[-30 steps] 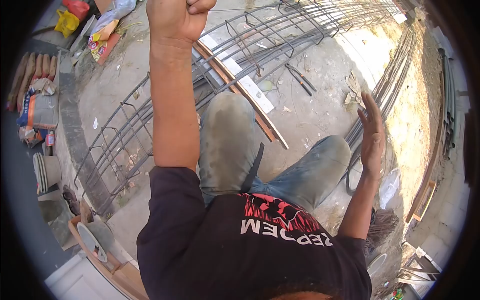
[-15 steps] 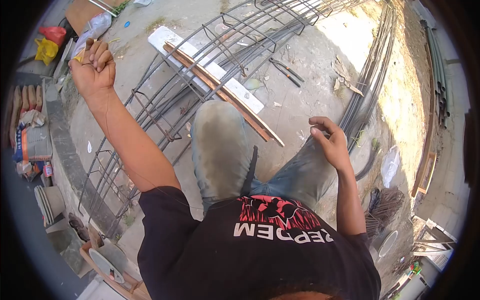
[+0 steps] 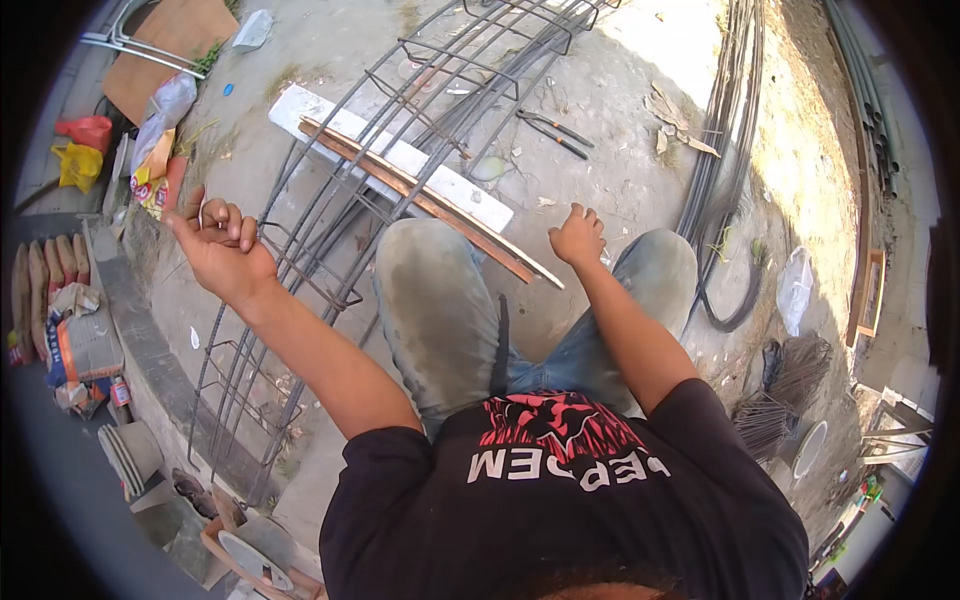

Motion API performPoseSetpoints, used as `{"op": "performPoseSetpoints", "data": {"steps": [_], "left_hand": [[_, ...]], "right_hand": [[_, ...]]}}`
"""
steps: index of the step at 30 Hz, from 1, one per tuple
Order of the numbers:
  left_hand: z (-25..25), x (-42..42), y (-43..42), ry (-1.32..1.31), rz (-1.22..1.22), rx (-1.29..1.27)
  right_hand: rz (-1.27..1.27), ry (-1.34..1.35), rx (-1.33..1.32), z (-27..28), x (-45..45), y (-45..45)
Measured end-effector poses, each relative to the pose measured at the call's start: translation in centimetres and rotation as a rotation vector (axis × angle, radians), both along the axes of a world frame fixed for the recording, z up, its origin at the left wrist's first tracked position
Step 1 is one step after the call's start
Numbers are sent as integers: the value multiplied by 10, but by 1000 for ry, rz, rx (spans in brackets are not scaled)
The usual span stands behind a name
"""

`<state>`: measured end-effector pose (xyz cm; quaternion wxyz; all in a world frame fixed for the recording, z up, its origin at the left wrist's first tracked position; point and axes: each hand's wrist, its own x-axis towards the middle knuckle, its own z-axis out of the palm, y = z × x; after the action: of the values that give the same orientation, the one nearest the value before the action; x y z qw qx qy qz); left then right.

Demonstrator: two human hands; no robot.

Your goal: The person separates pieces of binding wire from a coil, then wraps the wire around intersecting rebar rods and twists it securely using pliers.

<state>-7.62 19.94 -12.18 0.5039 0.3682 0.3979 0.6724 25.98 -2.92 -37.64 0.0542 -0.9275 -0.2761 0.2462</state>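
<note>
My left hand [image 3: 228, 252] is raised at the left, beside the bars of a long rebar cage [image 3: 380, 110]. Its thumb and index finger are stretched out and apart, the other fingers loosely curled, and I see nothing held. My right hand [image 3: 578, 238] hovers in front of my right knee, palm down, fingers slightly bent and apart, holding nothing visible. Between the hands, a narrow wooden strip [image 3: 440, 208] and a white board [image 3: 478, 203] lie crosswise at the cage, before my left knee. Pincers [image 3: 553, 133] with orange-tipped handles lie on the ground beyond my right hand.
Long loose bars [image 3: 722, 130] run along the right, with a black curved hose [image 3: 738, 315] below. A bundle of wire ties [image 3: 785, 405] and a white plastic bag [image 3: 795, 290] lie nearby. At the left are cement bags [image 3: 88, 335] and stacked buckets [image 3: 130, 455].
My left hand has come down and loosened from a fist; the thin wire along that arm no longer shows. My right hand has moved left and forward from over the thigh. The view has shifted slightly.
</note>
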Motion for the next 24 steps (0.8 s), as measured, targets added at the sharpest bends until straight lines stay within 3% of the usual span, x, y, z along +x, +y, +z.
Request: {"op": "performPoseSetpoints", "data": {"steps": [3,6,9,12,14,19,24], "left_hand": [[-9,30,17,271,-235,-80],[-23,65,63,615,-383,-171],[-63,103,125,918,-397,-66],[-116,131,192,1274,-376,-3],[-143,146,223,1525,-372,60],[-171,157,232,1670,-496,30],[-155,133,218,1696,-450,-48]], "right_hand": [[-122,297,-187,-46,17,1],[-3,322,199,-57,26,12],[71,371,558,1,26,60],[270,384,720,35,13,102],[335,355,682,48,0,123],[433,253,511,59,-18,138],[411,270,545,53,-29,146]]}}
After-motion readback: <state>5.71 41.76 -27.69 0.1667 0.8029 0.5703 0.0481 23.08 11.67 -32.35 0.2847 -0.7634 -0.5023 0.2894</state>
